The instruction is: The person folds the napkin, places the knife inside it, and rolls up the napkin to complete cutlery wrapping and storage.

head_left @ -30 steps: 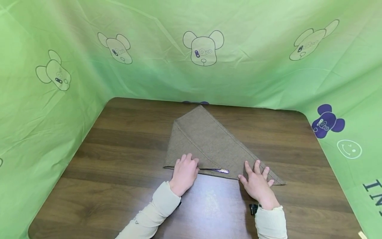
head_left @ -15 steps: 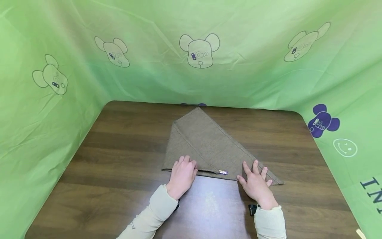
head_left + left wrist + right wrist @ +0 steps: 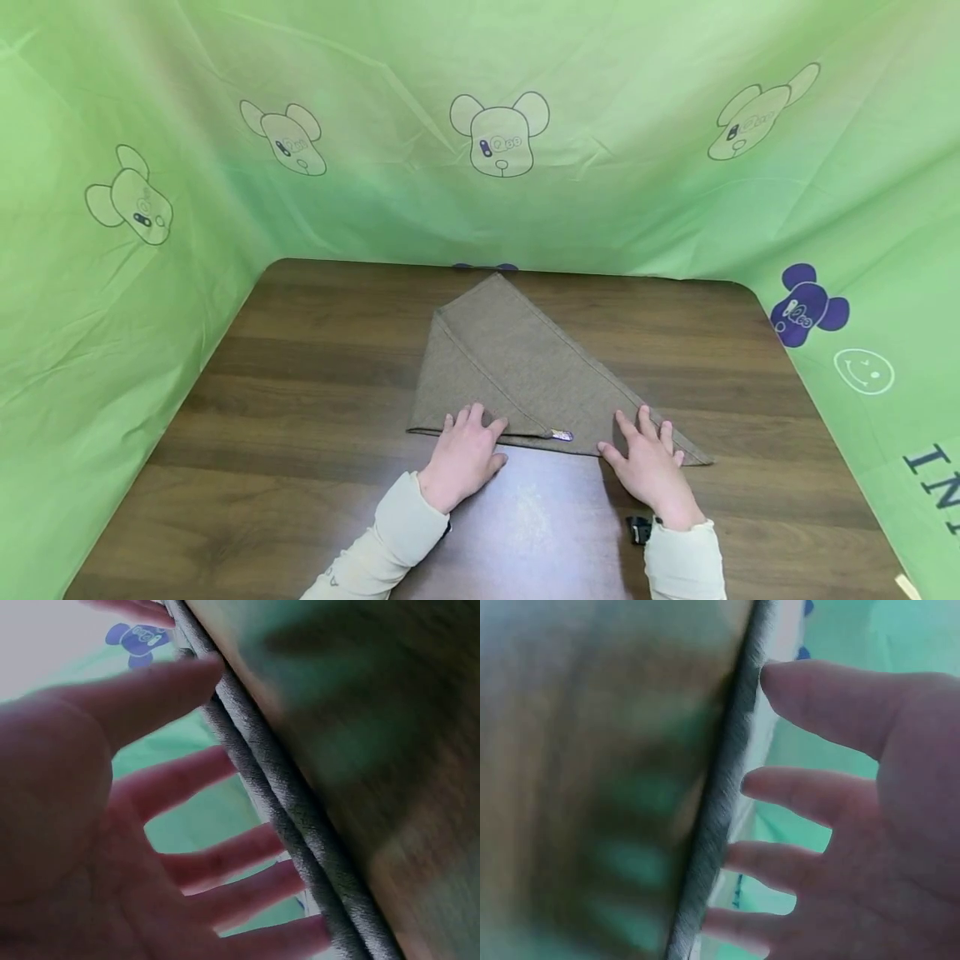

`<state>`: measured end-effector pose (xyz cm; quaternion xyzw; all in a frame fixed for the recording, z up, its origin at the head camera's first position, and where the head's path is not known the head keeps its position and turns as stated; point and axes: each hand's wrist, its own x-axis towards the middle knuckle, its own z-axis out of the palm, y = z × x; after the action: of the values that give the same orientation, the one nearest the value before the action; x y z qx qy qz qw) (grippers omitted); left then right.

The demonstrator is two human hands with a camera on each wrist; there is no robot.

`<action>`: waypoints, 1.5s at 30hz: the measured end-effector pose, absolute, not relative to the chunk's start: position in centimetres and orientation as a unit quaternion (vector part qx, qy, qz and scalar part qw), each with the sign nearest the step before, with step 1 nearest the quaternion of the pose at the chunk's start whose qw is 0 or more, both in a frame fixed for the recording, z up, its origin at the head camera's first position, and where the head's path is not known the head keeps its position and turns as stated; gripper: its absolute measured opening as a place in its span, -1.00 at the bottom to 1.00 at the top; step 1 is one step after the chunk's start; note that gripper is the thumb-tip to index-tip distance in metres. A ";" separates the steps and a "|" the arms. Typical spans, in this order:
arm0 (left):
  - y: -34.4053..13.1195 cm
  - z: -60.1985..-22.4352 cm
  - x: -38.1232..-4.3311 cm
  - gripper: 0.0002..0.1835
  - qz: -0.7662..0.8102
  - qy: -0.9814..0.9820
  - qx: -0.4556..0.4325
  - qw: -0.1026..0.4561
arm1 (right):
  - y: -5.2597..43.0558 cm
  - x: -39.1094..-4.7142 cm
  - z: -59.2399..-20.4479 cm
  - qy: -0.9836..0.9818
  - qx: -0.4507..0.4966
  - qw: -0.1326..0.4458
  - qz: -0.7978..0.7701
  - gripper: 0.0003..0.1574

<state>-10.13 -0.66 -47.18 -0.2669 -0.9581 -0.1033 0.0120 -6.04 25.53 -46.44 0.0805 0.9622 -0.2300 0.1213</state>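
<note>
A brown-grey fabric piece lies flat and folded on the wooden table, with a stitched hem and a pointed corner at the far side and another at the right. One flap is folded over at its left, and a small shiny label shows at that flap's tip. My left hand rests its spread fingers on the near edge of the flap, thumb beside the edge. My right hand lies with fingers spread on the right end of the cloth. In both wrist views the fingertips touch the cloth's edge.
The dark wooden table has rounded far corners. A green printed curtain hangs along its back and sides. A small black object sits by the right wrist. Something pale shows at the lower right.
My left hand's curled fingers have straightened and its thumb has moved out from the cloth. The flap's tip has settled slightly, showing more of the label's end. My right hand stays in place.
</note>
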 end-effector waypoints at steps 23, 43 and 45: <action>-1.0 -46.8 -10.7 -0.47 -0.106 -0.953 -0.277 -0.068 | 29.2 -4.0 -46.0 0.917 0.217 -0.029 -0.332 -0.16; -0.9 -46.6 -10.8 -0.48 -0.112 -0.953 -0.269 -0.084 | 29.1 -3.8 -46.8 0.821 0.345 -0.156 -0.428 -0.12; -0.8 -46.6 -10.8 -0.48 -0.112 -0.953 -0.268 -0.088 | 29.1 -3.8 -46.9 0.800 0.369 -0.165 -0.444 -0.11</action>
<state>-10.78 -0.84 -46.63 -0.2677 -0.9529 -0.1125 -0.0881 -3.82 29.14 -46.93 0.3690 0.7997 -0.4439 -0.1652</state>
